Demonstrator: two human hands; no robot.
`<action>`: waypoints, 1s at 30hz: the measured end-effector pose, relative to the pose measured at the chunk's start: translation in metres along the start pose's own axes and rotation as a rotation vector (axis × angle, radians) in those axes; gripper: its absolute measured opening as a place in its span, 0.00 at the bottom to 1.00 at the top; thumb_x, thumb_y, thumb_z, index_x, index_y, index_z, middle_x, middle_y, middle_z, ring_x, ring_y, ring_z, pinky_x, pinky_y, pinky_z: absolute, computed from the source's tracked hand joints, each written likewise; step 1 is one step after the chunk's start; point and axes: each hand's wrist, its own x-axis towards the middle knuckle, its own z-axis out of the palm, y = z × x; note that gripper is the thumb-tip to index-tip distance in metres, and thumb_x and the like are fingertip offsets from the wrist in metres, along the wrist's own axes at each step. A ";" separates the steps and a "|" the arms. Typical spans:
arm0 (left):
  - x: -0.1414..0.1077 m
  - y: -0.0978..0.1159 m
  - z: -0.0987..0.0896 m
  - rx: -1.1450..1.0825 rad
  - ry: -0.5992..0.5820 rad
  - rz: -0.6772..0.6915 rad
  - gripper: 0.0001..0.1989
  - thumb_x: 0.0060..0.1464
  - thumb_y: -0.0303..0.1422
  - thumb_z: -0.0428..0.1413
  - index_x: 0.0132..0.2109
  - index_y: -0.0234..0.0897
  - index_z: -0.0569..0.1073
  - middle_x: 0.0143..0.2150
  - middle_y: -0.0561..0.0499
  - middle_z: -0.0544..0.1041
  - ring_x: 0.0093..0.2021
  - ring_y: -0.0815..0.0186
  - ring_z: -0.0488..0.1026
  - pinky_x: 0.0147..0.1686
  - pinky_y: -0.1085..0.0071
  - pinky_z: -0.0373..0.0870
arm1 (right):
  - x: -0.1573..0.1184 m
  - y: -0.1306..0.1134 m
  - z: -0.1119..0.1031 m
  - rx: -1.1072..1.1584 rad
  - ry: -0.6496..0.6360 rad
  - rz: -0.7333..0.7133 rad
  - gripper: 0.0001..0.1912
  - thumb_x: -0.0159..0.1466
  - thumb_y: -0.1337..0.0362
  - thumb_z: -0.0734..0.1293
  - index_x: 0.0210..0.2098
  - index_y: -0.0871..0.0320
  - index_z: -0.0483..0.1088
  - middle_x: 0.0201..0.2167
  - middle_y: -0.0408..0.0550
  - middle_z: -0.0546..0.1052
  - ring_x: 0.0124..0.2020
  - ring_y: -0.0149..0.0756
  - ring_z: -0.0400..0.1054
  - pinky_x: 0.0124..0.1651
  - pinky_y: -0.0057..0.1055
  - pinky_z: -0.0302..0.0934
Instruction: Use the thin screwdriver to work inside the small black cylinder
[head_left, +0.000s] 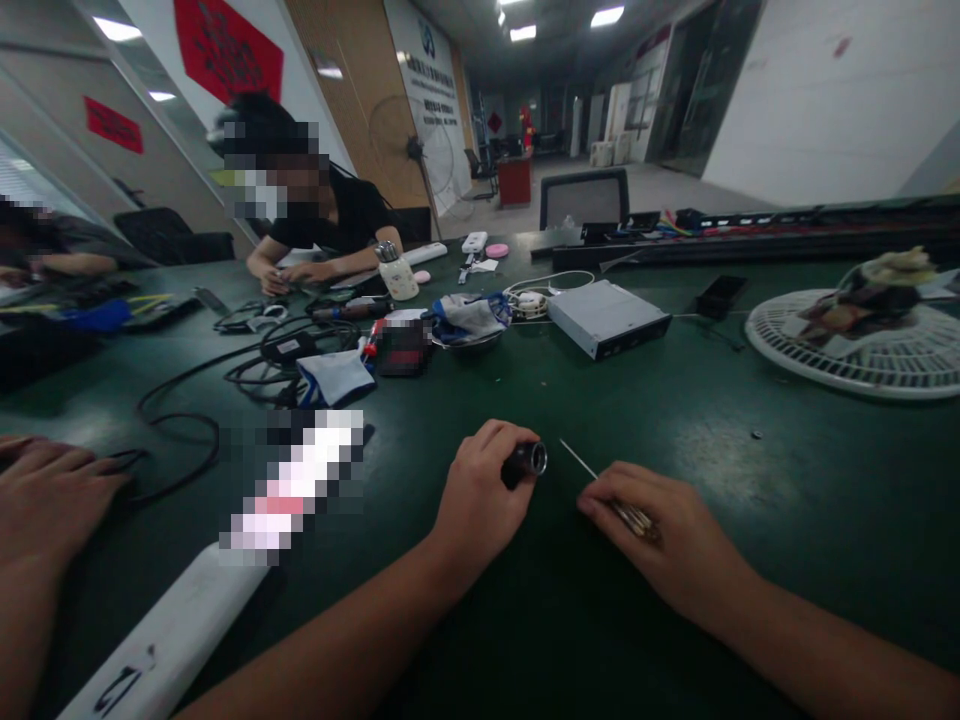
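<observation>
My left hand (484, 490) is closed round a short black cylinder (524, 458) with a shiny ring at its end, which looks like a small flashlight. The ringed end faces right, and the rest is hidden in the palm. In my right hand (667, 530), closed, is a thin screwdriver (579, 459) with a ribbed, brass-coloured handle. Its narrow shaft points up and left, with the tip a little to the right of the cylinder and apart from it. Both hands are low over the dark green table (547, 610).
Another person's hand (56, 500) lies at the left edge, beside a white bar-shaped device (172, 625). A grey disc drive (607, 315), cloth gloves (337, 378), black cables (285, 345) and a white fan grille (787, 345) lie farther back. A person (341, 215) sits opposite.
</observation>
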 end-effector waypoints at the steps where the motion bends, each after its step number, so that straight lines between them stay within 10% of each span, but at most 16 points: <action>1: 0.000 0.000 0.000 0.001 0.001 0.001 0.16 0.54 0.18 0.60 0.45 0.42 0.74 0.46 0.52 0.76 0.47 0.60 0.73 0.48 0.61 0.70 | 0.000 0.000 0.000 0.001 -0.012 -0.021 0.06 0.68 0.68 0.66 0.40 0.54 0.76 0.36 0.45 0.78 0.37 0.37 0.74 0.41 0.34 0.68; 18: 0.001 -0.001 0.000 0.003 -0.070 0.070 0.17 0.52 0.19 0.61 0.47 0.41 0.74 0.46 0.52 0.77 0.47 0.60 0.73 0.47 0.59 0.69 | -0.003 0.009 0.002 0.013 0.021 -0.011 0.11 0.65 0.73 0.65 0.41 0.53 0.74 0.39 0.45 0.79 0.41 0.38 0.75 0.43 0.38 0.70; 30: -0.003 0.000 0.001 -0.018 -0.207 0.401 0.16 0.56 0.27 0.63 0.52 0.38 0.74 0.48 0.48 0.80 0.48 0.60 0.76 0.48 0.61 0.66 | -0.006 0.011 -0.002 0.222 0.263 -0.191 0.09 0.66 0.71 0.69 0.37 0.49 0.74 0.39 0.45 0.81 0.41 0.38 0.78 0.42 0.35 0.74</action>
